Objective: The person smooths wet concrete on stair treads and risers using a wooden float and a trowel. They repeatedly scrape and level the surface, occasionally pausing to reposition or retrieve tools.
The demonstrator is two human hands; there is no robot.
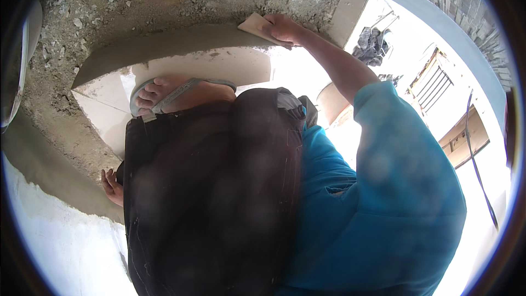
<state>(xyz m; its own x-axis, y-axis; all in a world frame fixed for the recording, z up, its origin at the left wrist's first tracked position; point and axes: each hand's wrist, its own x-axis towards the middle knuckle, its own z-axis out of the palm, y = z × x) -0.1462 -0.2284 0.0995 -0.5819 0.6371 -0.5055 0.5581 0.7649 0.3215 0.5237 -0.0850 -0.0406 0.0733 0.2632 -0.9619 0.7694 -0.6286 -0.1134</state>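
My right hand (284, 28) grips the end of a flat tan rectangular piece (255, 24); the frame does not show whether it is tile or wood. This piece rests against the far edge of a smooth band of wet grey mortar (164, 45). Pale tiles (249, 67) lie on the near side of the mortar, and my sandaled foot (175, 96) stands on them. At the left, my left hand (112, 188) shows beside my dark trousers, fingers extended and slightly bent, with nothing visible in them. My knee hides part of that arm.
Rough ground with rubble (76, 38) spreads along the far and left sides. A tile (349, 13) stands right of the mortar. Farther right are a dark bundle (370, 44), a barred frame (435, 85) and a black cable (475, 159). A whitish wall (55, 230) fills the lower left.
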